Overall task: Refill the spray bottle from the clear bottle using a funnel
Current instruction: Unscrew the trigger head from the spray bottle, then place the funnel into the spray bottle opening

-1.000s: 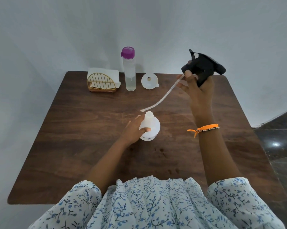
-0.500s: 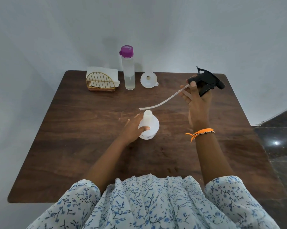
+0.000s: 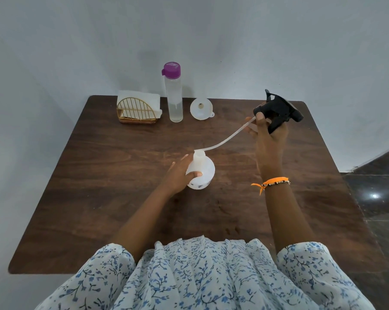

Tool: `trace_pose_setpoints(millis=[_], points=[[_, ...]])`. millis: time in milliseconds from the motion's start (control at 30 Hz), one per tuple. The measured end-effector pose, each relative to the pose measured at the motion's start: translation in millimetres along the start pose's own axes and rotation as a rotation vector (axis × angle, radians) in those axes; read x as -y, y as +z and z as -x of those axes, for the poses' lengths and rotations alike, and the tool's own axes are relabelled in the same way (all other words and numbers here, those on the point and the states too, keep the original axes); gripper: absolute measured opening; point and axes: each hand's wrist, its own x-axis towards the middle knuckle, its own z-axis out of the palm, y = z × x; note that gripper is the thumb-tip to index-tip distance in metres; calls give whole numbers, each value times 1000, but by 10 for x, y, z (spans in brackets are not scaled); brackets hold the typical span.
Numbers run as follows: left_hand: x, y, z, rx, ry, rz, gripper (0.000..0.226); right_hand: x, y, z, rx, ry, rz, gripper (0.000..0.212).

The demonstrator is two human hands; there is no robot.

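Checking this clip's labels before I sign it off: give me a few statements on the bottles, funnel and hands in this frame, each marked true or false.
1. The right hand holds the black sprayer head clear of the white spray bottle. True.
2. The funnel sits in the spray bottle's neck. False: it lies on the table, beside the clear bottle.
3. The left hand grips the spray bottle's body. True.
4. The clear bottle's purple cap is off. False: the cap is on and the bottle stands upright.
5. The dip tube is coiled on the table. False: it hangs from the sprayer head, its end by the spray bottle's neck.
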Motion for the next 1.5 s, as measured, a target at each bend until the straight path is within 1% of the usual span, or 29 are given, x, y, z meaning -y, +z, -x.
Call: trace_pose_setpoints(millis=[67, 200, 267, 333, 400, 500, 567, 667, 767, 833, 967, 1100, 1200, 1267, 1333, 1500], points=[[3, -1, -5, 2, 5, 9, 65, -4, -12, -9, 0, -7, 8, 13], [31, -2, -10, 4, 23, 10, 65, -26, -54, -23, -11, -2, 32, 12], [31, 1, -11, 0, 26, 9, 65, -58, -101, -24, -28, 20, 2, 16], [36, 3, -9, -5, 36, 12, 64, -106, -171, -48, -66, 62, -37, 24], [60, 3, -9, -5, 56, 19, 64, -188, -250, -87, -70, 135, -20, 22], [71, 11, -13, -20, 72, 21, 64, -385, -331, -102, 0, 294, 95, 12], [48, 14, -6, -38, 52, 3, 63, -542, -330, -65, 33, 391, 167, 12], [35, 20, 6, -44, 57, -10, 62, -781, -288, 2, 8, 479, 305, 16], [45, 12, 0, -43, 69, -8, 61, -945, -252, 78, -11, 444, 560, 23], [44, 4, -5, -42, 65, -3, 61, -988, -215, 151, 13, 434, 676, 30], [44, -9, -9, -37, 49, -7, 61, -1084, -158, 255, 96, 425, 792, 36], [55, -12, -2, -19, 37, 28, 62, -1169, -134, 273, 160, 470, 829, 37], [58, -6, 10, -13, 7, 60, 65, -1214, -121, 323, 266, 462, 1030, 44], [36, -7, 18, -10, -20, 52, 66, -1245, -120, 365, 333, 432, 1119, 47], [10, -12, 23, -5, -40, 45, 66, -1269, -135, 379, 370, 397, 1126, 44], [-26, -23, 54, 16, -64, 83, 67, -1284, -205, 327, 383, 379, 1066, 34]])
